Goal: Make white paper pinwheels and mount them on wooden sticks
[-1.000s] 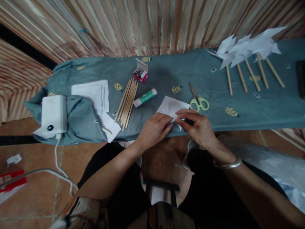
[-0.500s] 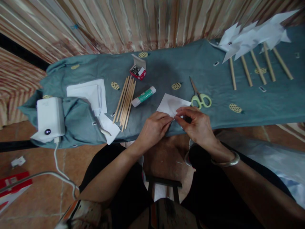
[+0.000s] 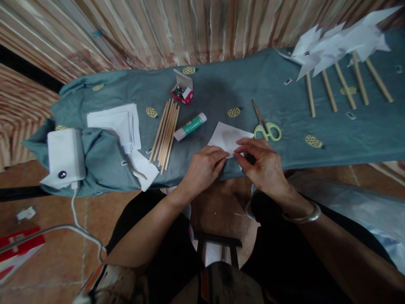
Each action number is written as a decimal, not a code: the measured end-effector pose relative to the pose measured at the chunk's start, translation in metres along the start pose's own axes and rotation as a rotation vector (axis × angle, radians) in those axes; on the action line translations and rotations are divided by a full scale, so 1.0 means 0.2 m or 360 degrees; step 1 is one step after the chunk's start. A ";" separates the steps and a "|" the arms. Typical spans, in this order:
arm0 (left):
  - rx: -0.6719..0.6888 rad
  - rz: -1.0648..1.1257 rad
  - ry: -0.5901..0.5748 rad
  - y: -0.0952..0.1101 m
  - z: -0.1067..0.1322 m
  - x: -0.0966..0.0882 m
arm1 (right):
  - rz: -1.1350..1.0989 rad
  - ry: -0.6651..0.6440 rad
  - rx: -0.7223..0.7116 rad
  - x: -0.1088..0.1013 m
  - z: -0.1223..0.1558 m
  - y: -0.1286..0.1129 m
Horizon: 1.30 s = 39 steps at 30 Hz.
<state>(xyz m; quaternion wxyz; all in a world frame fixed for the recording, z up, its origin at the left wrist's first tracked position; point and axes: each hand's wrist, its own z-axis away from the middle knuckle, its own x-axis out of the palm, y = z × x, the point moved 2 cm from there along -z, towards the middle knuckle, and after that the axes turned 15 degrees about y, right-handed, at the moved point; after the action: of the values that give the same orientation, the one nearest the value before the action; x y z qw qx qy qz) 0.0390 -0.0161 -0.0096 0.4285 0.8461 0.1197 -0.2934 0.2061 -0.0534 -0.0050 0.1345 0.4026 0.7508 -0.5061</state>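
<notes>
A white sheet of paper [image 3: 224, 134] lies at the table's near edge, partly covered by both hands. My left hand [image 3: 205, 166] pinches its near edge between thumb and fingers. Just to the right, my right hand [image 3: 260, 160] pinches the same edge, thumb and index finger close together. A small gap separates the two sets of fingertips. Beyond my right hand rest scissors [image 3: 267, 131] with light green handles. A glue stick [image 3: 190, 126] with a green label lies left of the paper.
Several wooden sticks [image 3: 165, 137] lie beside a small red box of metal pins [image 3: 182, 90]. Stacked white paper [image 3: 131, 126] and a white power bank [image 3: 66, 154] with a cable are at left. Paper pinwheels [image 3: 341, 48] on sticks lie far right on the green cloth [image 3: 215, 93].
My fingertips have moved slightly apart along the paper's near edge, the right hand shifting a little to the right. The whole view has shifted slightly.
</notes>
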 end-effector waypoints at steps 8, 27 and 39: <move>-0.0028 -0.0017 0.0007 0.00 0.00 0.00 | 0.0037 0.0026 -0.0158 0.00 0.01 0.01; -0.0043 -0.0004 -0.0020 0.01 -0.01 0.00 | 0.0028 -0.0115 -0.0291 0.06 0.05 0.03; -0.0033 -0.0053 -0.0030 0.00 0.01 0.01 | 0.0137 -0.0107 -0.0234 0.06 0.05 0.01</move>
<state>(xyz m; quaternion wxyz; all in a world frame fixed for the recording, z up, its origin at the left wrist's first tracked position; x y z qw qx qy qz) 0.0402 -0.0178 -0.0122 0.4335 0.8367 0.1328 -0.3072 0.1973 -0.0563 -0.0186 0.2106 0.4064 0.7629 -0.4567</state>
